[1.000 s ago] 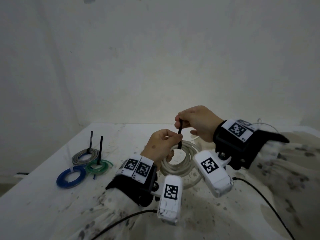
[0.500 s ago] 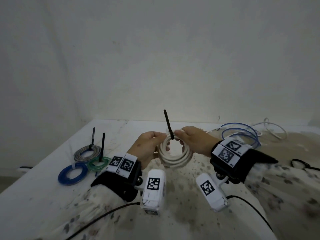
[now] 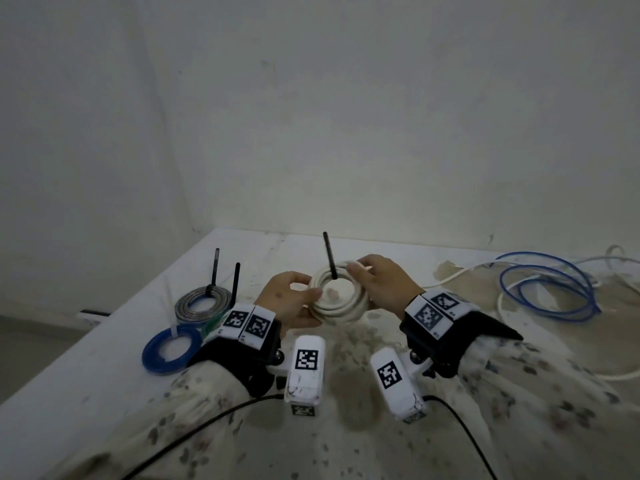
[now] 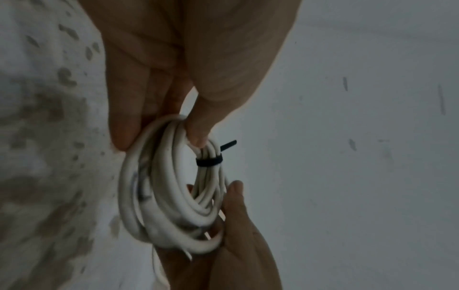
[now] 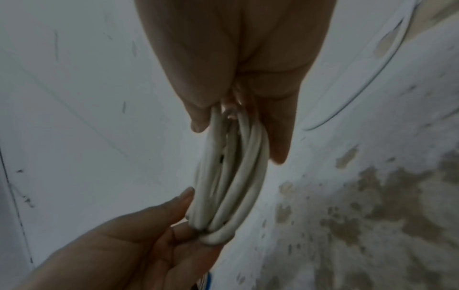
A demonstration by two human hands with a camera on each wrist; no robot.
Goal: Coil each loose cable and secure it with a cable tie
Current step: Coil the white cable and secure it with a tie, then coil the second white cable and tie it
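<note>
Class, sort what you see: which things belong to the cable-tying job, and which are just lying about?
Job in hand:
white coil
black tie
left hand
right hand
loose blue cable

Lying about:
tied blue coil
tied grey coil

tied white coil (image 4: 171, 188) between two hands

Stained white table (image 3: 104, 368) — tied coils (image 3: 202, 304) at left, loose blue cable (image 3: 550, 289) at right.

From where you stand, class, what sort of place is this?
Probably a bare indoor workspace for cable tidying: plain white walls, a stained white table, tied coils at one side, loose blue cable waiting.
</note>
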